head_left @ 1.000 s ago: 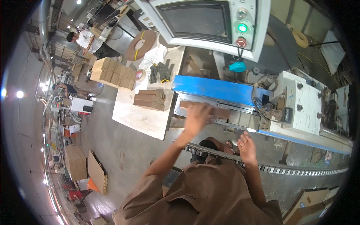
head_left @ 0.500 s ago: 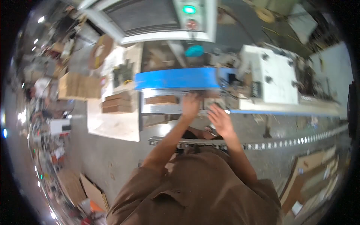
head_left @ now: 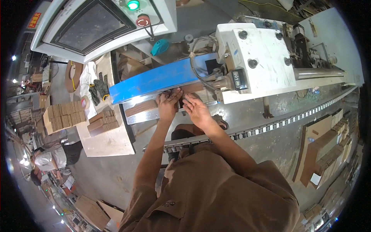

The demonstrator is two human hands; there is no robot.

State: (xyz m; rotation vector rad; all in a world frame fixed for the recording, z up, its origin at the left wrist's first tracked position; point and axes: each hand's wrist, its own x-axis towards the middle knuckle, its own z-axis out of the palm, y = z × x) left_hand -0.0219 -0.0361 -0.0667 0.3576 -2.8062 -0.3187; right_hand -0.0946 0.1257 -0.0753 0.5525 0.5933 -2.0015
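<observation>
My left hand (head_left: 167, 104) lies over the metal channel (head_left: 143, 117) along the front of the machine, fingers spread and fingertips against the dark edge of the work. Brown fibreboard-like strips (head_left: 141, 108) lie in the channel just left of it. My right hand (head_left: 198, 111) is close beside it, palm partly turned up, with its fingers apart and their tips near the channel's front edge. More brown strip material (head_left: 193, 88) shows beyond my fingers. A long blue guard (head_left: 154, 81) runs behind both hands. What lies directly under my left fingers is hidden.
A white machine housing (head_left: 266, 58) with black knobs stands at right. A control panel (head_left: 92, 29) rises at upper left. Stacked brown strips (head_left: 103, 123) and gloves (head_left: 99, 87) lie on the left table (head_left: 108, 145). A roller rail (head_left: 266, 127) crosses before me.
The view has turned, so the machine now slants up toward the right. My right hand has come closer to my left, and its palm now shows more.
</observation>
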